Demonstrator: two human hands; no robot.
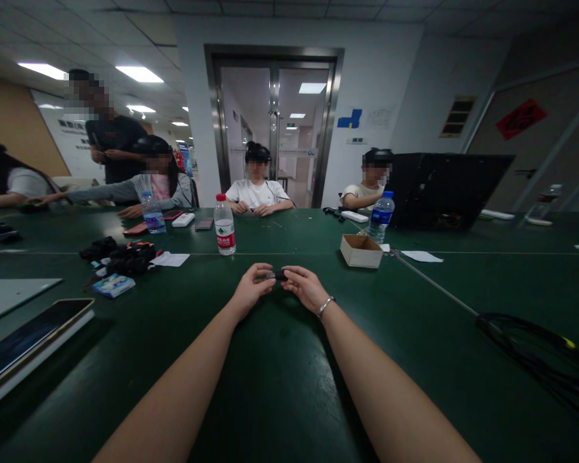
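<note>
A small dark oblong object (280,274), too small to name, is held just above the green table (280,366) between my two hands. My left hand (251,290) has its thumb and fingertips closed at the object's left end. From the other side, my right hand (306,288) pinches the right end between thumb and fingers. A silver bracelet (325,307) circles my right wrist. The fingertips partly cover the object.
Beyond my hands stand a red-capped water bottle (225,226) and an open cardboard box (361,251). A phone (33,347) lies at left, near black gear (125,257). Coiled black cable (535,360) lies at right. Several people sit across the table; one stands.
</note>
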